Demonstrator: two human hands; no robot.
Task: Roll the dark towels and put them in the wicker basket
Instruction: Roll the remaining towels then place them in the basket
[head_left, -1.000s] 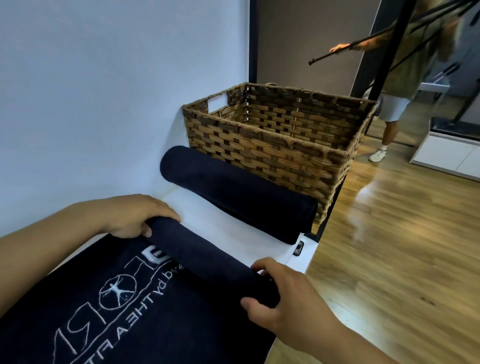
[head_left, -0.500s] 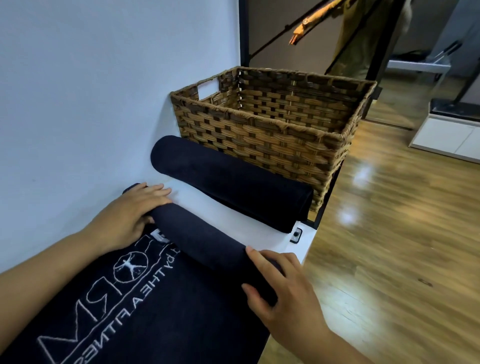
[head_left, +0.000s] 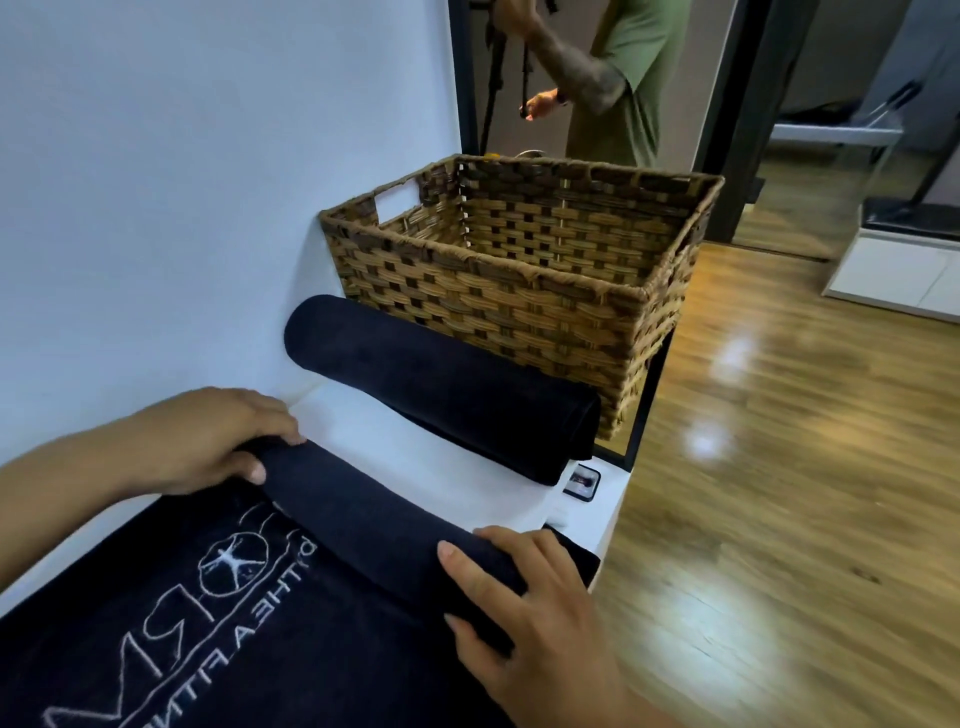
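Where two towels (head_left: 441, 395) (head_left: 374, 525) lie, one basket (head_left: 493, 312) stands.

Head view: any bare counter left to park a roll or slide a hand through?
One white strip of counter between the finished roll and the half-rolled towel, running to the small black device at the edge. Wicker basket looks empty. Near end is crowded: towel plus left hand and right hand.

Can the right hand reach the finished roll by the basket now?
Probably yes: only bare white tabletop lies between the right hand and the rolled towel. It would first have to release the half-rolled towel.
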